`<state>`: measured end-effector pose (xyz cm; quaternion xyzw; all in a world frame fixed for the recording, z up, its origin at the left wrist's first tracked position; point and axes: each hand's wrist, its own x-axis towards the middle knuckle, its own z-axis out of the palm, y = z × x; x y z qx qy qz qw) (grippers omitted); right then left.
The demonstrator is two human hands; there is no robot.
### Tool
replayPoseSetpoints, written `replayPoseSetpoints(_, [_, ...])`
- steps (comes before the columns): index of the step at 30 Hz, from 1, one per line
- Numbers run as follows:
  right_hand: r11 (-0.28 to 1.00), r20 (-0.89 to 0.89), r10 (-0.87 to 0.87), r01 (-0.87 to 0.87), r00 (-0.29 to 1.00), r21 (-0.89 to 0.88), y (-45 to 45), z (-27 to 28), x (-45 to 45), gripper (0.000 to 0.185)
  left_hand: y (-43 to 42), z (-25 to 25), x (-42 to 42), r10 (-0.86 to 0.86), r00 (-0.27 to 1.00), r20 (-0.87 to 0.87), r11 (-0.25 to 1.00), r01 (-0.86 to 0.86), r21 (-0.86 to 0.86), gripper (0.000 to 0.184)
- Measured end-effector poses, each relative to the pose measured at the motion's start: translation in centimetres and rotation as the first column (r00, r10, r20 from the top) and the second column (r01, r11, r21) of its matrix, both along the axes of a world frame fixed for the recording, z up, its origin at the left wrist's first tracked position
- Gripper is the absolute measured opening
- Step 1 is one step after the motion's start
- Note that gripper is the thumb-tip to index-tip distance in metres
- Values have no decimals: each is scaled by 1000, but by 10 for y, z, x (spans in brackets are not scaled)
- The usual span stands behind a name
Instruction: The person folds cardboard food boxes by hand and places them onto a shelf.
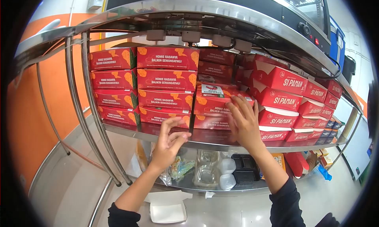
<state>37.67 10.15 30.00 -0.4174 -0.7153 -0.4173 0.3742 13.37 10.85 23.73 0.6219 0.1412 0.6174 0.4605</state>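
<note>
Stacks of red boxes stand on the middle metal shelf (173,139). My right hand (242,118), fingers spread, is at the front of a short stack in the centre, over a red box (211,105); whether it touches the box is unclear. On that stack's top box is a white label (212,90). My left hand (170,142) hovers before the lower edge of the stack to the left (167,80), its fingers curved and apart, with nothing in it. An opened white box (167,212) lies on the floor below my left forearm.
Red "SI PAMAN" boxes (279,79) fill the shelf's right side. The lower shelf holds clear containers (206,175), a black tray (245,171) and plastic packets (181,166). Metal legs (98,108) rise at the left; the steel tabletop (166,8) overhangs above.
</note>
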Motion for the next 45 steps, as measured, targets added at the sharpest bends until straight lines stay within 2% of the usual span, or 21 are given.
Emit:
replayPoseSetpoints(8, [998, -49, -66, 65, 997, -13, 34, -8, -2, 36, -57, -44, -78, -18, 943, -332, 969, -65, -238, 21])
replayPoseSetpoints(10, [991, -63, -115, 119, 991, 62, 30, -9, -12, 38, -68, -63, -99, -51, 807, -589, 970, -101, -222, 18])
replayPoseSetpoints(12, [996, -160, 26, -12, 987, 87, 8, -14, -30, 39, -84, -80, -111, -8, 773, -634, 960, -171, -221, 19])
replayPoseSetpoints(14, [978, -305, 202, -176, 931, 109, -26, -40, -55, 35, -98, -107, -134, -237, 514, -824, 843, -312, -437, 32])
replayPoseSetpoints(16, [904, -408, 377, -426, 831, -33, -58, -93, -68, 25, -113, -160, -149, -266, 366, -892, 818, -404, -410, 47])
replayPoseSetpoints(18, [837, -656, 218, -484, 723, -256, -80, -163, -92, 8, -125, -210, -146, -343, -80, -936, 691, -696, -194, 54])
replayPoseSetpoints(19, [776, -781, 29, -506, 624, -376, -86, -201, -106, 4, -130, -240, -144, -353, -75, -933, 684, -701, -202, 54])
replayPoseSetpoints(20, [636, -813, -243, -546, 530, -546, -91, -249, -113, 3, -136, -270, -140, -262, 90, -961, 607, -759, -237, 51])
replayPoseSetpoints(22, [545, -709, -444, -464, 547, -699, -102, -346, -125, 8, -144, -324, -128, -159, 242, -957, 517, -806, -290, 48])
replayPoseSetpoints(24, [617, -641, -436, -308, 632, -724, -118, -414, -133, 13, -146, -367, -116, 412, 154, -898, 556, -824, 114, 36])
replayPoseSetpoints(26, [682, -563, -431, -154, 705, -715, -124, -441, -137, 18, -141, -386, -122, 298, 218, -929, 561, -828, -14, 31])
replayPoseSetpoints(27, [608, -585, -464, -241, 665, -756, -124, -449, -135, 22, -140, -390, -125, 193, 288, -938, 555, -820, -138, 28])
replayPoseSetpoints(34, [365, -516, -578, -365, 632, -856, -124, -418, -147, 40, -146, -365, -128, 211, 335, -918, 524, -832, -183, 19])
replayPoseSetpoints(36, [316, -516, -554, -408, 654, -857, -124, -406, -147, 44, -147, -360, -134, 98, 249, -963, 625, -769, -136, 27])
replayPoseSetpoints(38, [269, -519, -527, -448, 673, -853, -123, -390, -146, 48, -142, -321, -126, -31, 216, -976, 572, -797, -195, 32])
replayPoseSetpoints(40, [670, -238, -260, -2, 936, -742, -121, -371, -140, 58, -142, -301, -125, -155, 194, -969, 515, -821, -247, 38])
replayPoseSetpoints(41, [672, -239, -264, 1, 935, -740, -121, -362, -131, 58, -143, -298, -131, 115, 209, -971, 645, -759, -87, 44])
replayPoseSetpoints(42, [483, -506, -264, -342, 821, -806, -122, -354, -120, 59, -142, -294, -135, 370, 251, -895, 717, -689, 103, 50])
replayPoseSetpoints(43, [265, -708, -330, -659, 624, -704, -123, -346, -112, 60, -143, -290, -136, 369, 253, -894, 721, -686, 103, 50])
replayPoseSetpoints(44, [269, -708, -334, -656, 623, -705, -125, -337, -110, 60, -143, -285, -135, 338, 636, -694, 651, -691, -315, 49])
replayPoseSetpoints(45, [220, -745, -393, -731, 540, -646, -125, -327, -107, 60, -141, -283, -134, 358, 872, -333, 557, -486, -674, 49])
